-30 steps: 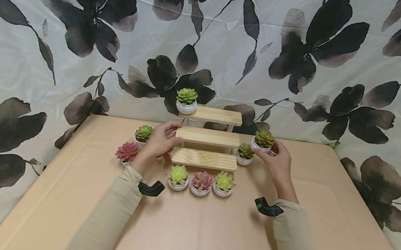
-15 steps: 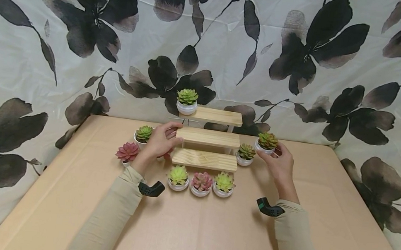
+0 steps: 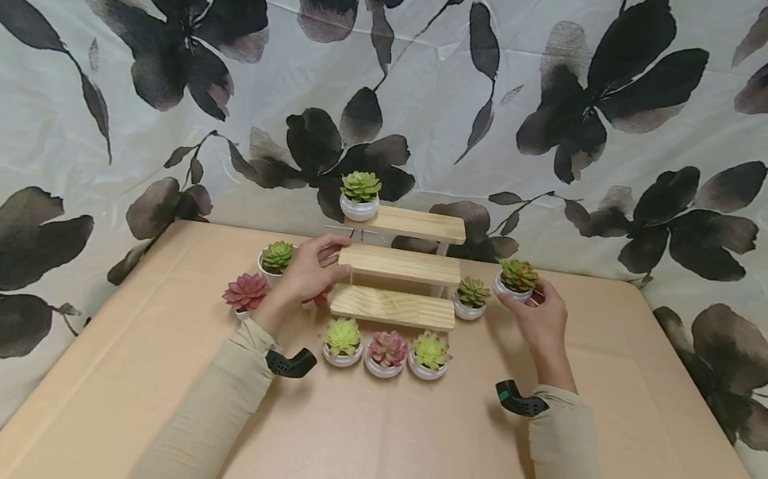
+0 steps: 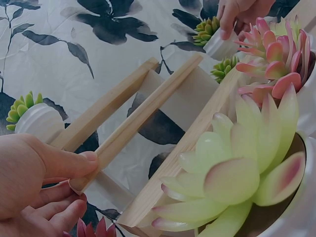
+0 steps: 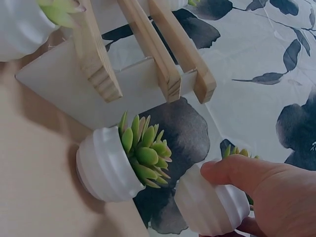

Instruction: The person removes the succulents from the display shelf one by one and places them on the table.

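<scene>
A three-tier wooden display stand [image 3: 398, 264] stands at the back of the table, its planks on pale supports. My left hand [image 3: 311, 269] pinches the left end of the middle plank [image 4: 143, 108], thumb on top and fingers below. My right hand [image 3: 542, 315] holds a potted succulent [image 3: 517, 278] with green, reddish-tipped leaves by its white pot [image 5: 210, 202], to the right of the stand. Close by, another potted succulent [image 3: 471, 297] sits on the table beside the stand. One green succulent [image 3: 360, 195] stands on the top plank's left end.
In front of the stand, a pink succulent [image 3: 386, 352] sits between two lime-green ones, left [image 3: 343, 340] and right [image 3: 430, 353]. Left of my left hand are a green succulent [image 3: 276, 258] and a dark pink one [image 3: 245, 292]. Floral fabric [image 3: 447, 79] hangs behind the table.
My right hand has moved slightly right and toward me with the potted succulent, farther from the stand. My left hand keeps its grip on the middle plank.
</scene>
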`<action>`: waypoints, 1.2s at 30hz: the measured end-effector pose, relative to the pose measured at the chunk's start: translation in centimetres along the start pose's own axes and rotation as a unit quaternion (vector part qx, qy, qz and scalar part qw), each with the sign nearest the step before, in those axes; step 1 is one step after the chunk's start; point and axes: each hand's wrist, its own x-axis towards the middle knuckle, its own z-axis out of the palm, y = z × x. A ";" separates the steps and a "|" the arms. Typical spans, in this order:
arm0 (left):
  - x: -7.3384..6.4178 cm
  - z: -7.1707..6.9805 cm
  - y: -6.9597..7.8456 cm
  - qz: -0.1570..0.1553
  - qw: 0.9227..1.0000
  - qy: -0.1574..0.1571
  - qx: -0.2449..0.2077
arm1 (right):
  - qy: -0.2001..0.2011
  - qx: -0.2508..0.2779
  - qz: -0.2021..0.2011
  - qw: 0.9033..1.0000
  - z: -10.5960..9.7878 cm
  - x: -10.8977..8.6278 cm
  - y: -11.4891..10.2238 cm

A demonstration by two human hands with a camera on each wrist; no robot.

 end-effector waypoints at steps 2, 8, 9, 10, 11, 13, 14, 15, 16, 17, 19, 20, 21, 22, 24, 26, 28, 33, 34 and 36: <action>-0.1 0.0 0.2 -0.001 1.000 -0.005 -0.004 | 0.001 0.002 0.004 1.000 -0.1 0.0 0.2; 0.9 0.1 -1.5 -0.003 1.000 -0.003 -0.005 | -0.002 -0.005 0.021 1.000 -0.1 -0.1 0.5; 0.9 0.1 -1.5 -0.001 1.000 -0.002 -0.004 | -0.002 -0.006 0.023 1.000 -0.1 -0.1 0.6; 0.9 0.1 -1.5 0.000 1.000 0.000 -0.004 | -0.002 -0.007 0.024 1.000 -0.1 -0.1 0.7; 0.9 0.0 -1.6 0.002 1.000 0.000 -0.004 | -0.001 -0.008 0.025 1.000 0.0 0.0 0.8; 0.8 0.0 -1.5 0.004 1.000 0.001 -0.002 | 0.002 -0.014 0.025 1.000 0.0 0.0 1.0; 0.8 0.0 -1.6 0.005 1.000 0.001 0.000 | 0.005 -0.015 0.025 1.000 0.1 0.0 1.2; 0.8 0.0 -1.6 0.004 1.000 0.001 0.002 | 0.008 -0.018 0.025 0.999 0.1 0.0 1.3; 0.8 0.0 -1.6 0.004 1.000 0.001 0.004 | 0.010 -0.021 0.025 0.999 0.1 0.0 1.5; 0.8 0.1 -1.6 0.003 1.000 0.001 0.007 | 0.012 -0.025 0.025 0.999 0.1 0.0 1.6; 0.7 0.1 -1.6 0.001 1.000 0.000 0.011 | 0.011 -0.033 0.027 0.999 0.2 0.0 1.8; 0.7 0.1 -1.6 0.001 1.000 0.001 0.012 | 0.011 -0.034 0.027 0.999 0.2 0.0 1.9; 0.8 0.1 -1.7 0.000 1.000 0.002 0.011 | 0.010 -0.035 0.027 0.999 0.2 0.0 2.0; 0.8 0.1 -1.7 0.002 1.000 0.001 0.011 | 0.008 -0.037 0.028 0.999 0.3 0.0 2.1; 0.8 0.1 -1.7 0.003 1.000 0.001 0.009 | 0.004 -0.038 0.034 0.999 0.3 0.0 2.3; 0.8 0.0 -1.7 0.004 1.000 0.001 0.008 | 0.002 -0.037 0.041 0.998 0.3 0.1 2.6; 0.8 0.0 -1.7 0.007 1.000 -0.002 0.009 | -0.001 -0.039 0.048 0.998 0.3 0.1 2.8; 0.6 -0.1 -1.6 0.004 1.000 -0.002 0.012 | -0.015 -0.038 0.058 0.998 0.5 0.1 3.5; 0.5 -0.1 -1.6 0.004 1.000 -0.003 0.011 | -0.018 -0.038 0.060 0.997 0.5 0.1 3.6; 0.4 -0.1 -1.6 0.004 1.000 -0.002 0.008 | -0.022 -0.041 0.062 0.997 0.6 0.1 3.8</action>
